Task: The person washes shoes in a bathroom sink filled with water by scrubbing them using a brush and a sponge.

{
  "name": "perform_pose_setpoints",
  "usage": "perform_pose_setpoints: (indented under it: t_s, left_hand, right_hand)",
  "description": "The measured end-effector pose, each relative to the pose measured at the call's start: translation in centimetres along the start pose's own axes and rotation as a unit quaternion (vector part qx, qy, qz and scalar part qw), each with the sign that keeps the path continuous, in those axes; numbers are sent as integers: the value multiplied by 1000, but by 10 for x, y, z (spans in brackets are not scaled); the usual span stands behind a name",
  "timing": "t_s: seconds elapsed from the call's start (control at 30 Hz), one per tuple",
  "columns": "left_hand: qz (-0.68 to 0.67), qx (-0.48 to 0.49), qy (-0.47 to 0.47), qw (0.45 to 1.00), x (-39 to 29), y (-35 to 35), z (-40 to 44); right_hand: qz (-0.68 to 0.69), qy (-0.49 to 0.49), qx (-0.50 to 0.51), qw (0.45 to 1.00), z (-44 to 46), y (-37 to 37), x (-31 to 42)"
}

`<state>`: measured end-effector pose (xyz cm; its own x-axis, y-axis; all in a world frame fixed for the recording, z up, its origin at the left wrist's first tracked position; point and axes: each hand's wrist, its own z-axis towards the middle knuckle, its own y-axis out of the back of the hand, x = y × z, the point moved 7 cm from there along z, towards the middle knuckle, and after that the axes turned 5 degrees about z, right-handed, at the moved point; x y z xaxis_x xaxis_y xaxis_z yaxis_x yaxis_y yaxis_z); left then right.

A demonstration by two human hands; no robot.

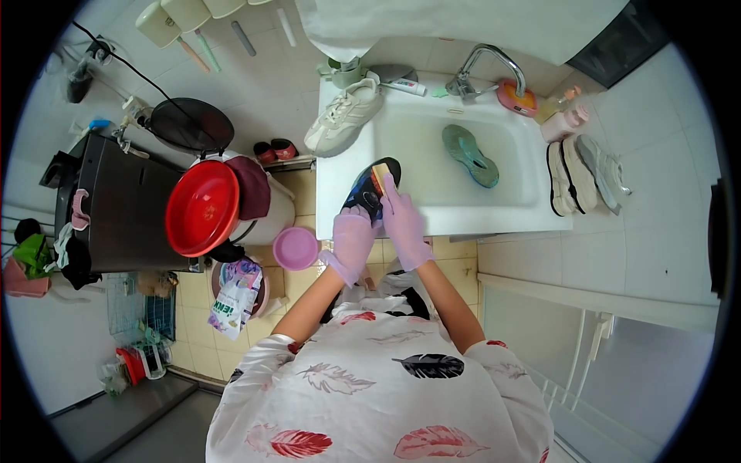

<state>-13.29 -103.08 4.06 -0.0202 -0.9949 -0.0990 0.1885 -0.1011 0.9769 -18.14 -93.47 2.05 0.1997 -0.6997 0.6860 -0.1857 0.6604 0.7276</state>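
Note:
A dark shoe with blue and orange patches (360,190) is tilted over the sink's front left corner. My left hand (353,235), in a pink glove, is closed around its near end. In my right hand (402,224), also gloved, is a small wooden-backed scrub brush (380,177), pressed against the shoe's upper. The brush's bristles are mostly hidden. Inside the white sink (455,218), a greenish shoe (471,156) lies in cloudy water. A white sneaker (346,116) rests on the sink's left ledge.
A chrome faucet (486,58) rises at the sink's back. More shoes (571,176) stand along the right ledge, near pump bottles (566,122). To the left are a red basin (204,208), a pink basin (296,248) and a detergent bag (236,299).

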Motion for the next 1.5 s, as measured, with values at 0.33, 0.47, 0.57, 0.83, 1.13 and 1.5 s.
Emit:
perform_pose_setpoints:
  t_s: [0.33, 0.47, 0.57, 0.83, 1.13, 1.5]
  left_hand:
    - [-53, 232, 22, 971, 5, -66, 21]
    - [-111, 96, -6, 989, -2, -43, 27]
    - [-110, 141, 7, 984, -9, -23, 31]
    - [-36, 75, -77, 994, -13, -42, 31]
    - [-67, 287, -14, 955, -10, -40, 32]
    - [-56, 277, -31, 959, -13, -40, 27]
  right_hand:
    - [-96, 33, -35, 994, 26, 11, -5]
    - [-101, 81, -81, 988, 39, 14, 2]
    - [-108, 103, -53, 987, 23, 2, -5]
    - [-124, 140, 13, 982, 43, 8, 9]
    - [-87, 155, 122, 976, 26, 16, 5]
    - [-100, 187, 197, 957, 34, 17, 13]
